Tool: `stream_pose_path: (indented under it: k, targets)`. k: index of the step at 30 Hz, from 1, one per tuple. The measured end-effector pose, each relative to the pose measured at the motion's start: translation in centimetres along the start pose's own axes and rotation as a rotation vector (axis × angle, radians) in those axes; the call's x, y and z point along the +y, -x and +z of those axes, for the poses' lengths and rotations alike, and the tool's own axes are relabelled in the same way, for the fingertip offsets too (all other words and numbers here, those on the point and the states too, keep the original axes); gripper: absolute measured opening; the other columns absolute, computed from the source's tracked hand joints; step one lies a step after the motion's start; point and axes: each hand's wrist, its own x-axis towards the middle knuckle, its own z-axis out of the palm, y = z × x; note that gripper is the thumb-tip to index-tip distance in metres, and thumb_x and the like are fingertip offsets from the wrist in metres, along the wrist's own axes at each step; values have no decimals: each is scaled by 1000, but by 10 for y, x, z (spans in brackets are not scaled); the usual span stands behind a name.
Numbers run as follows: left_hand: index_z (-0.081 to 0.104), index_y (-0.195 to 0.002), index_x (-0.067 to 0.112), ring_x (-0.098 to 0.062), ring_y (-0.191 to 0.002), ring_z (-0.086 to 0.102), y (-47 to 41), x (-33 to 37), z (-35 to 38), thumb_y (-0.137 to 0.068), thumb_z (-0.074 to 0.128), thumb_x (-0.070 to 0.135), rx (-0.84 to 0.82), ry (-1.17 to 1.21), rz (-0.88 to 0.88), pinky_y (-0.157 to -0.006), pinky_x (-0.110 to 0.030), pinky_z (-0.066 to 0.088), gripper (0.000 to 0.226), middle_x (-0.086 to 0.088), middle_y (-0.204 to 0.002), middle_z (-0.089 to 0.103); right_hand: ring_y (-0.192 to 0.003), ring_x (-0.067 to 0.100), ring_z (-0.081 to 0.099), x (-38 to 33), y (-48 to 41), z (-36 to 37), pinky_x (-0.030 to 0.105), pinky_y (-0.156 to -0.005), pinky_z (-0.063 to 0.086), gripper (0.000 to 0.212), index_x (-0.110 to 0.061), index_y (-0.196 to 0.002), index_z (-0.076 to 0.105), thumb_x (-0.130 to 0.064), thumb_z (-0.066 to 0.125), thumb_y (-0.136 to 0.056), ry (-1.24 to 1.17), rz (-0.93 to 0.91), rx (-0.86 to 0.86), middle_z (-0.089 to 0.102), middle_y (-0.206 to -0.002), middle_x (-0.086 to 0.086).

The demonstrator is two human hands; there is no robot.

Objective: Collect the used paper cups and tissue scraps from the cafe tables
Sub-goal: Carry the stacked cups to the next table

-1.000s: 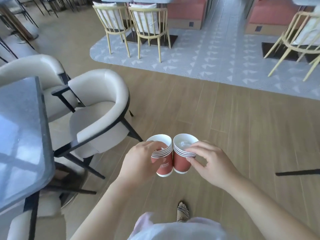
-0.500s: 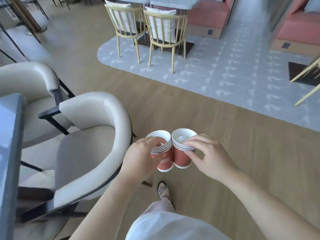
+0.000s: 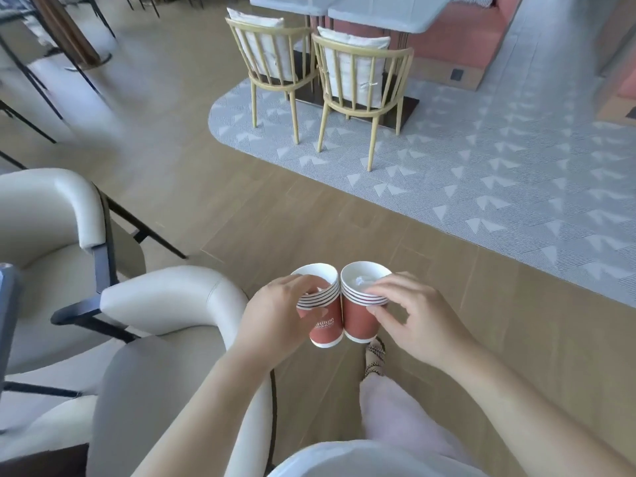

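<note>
Two chairs at 12 o'clock are seen nearer. The left stack is clamped by left hand fingers, the right stack by the right hand.

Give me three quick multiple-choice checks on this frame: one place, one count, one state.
1. Where is the tissue scrap?
A) on the floor
B) inside the top cup of the right cup stack
C) on a chair seat

2. How many wooden chairs stand on the grey carpet?
A) two
B) three
C) four

3. How are the cup stacks carried?
A) both in one hand
B) nested into a single stack
C) side by side, one in each hand

Answers:
1 B: a white crumple shows inside that stack's top cup.
2 A: two stand next to each other at the pale table.
3 C: the left hand grips the left cup stack, and the right hand pinches the right one near its rim.
</note>
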Motion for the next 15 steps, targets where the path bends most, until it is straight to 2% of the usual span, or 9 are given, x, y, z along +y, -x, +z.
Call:
stream_pose_path:
  k: [6, 10, 15]
  targets:
    - [55, -95, 42, 0, -70, 50, -140, -32, 0, -68, 67, 28, 41, -19, -115, -56, -9, 36, 33, 32, -74, 51, -95, 9, 56, 62, -149, 1, 14, -84, 40, 24, -16, -101, 69, -10, 70, -78, 20, -69, -64, 67, -99, -9]
    - [56, -95, 42, -4, -66, 54, -223, -47, -13, -66, 72, 26, 88, -19, -183, -54, -6, 32, 37, 22, -83, 62, -96, 11, 58, 97, -248, 0, 29, -83, 49, 25, -17, -104, 68, -11, 69, -80, -21, -118, -130, 67, -100, -9]
    - [60, -94, 40, -7, -74, 57, -302, -79, -33, -68, 69, 21, 130, -7, -298, -57, -12, 37, 33, 19, -88, 64, -97, 11, 58, 121, -359, 16, 31, -84, 50, 25, -19, -103, 68, -11, 69, -79, -66, -193, -186, 66, -99, -10]
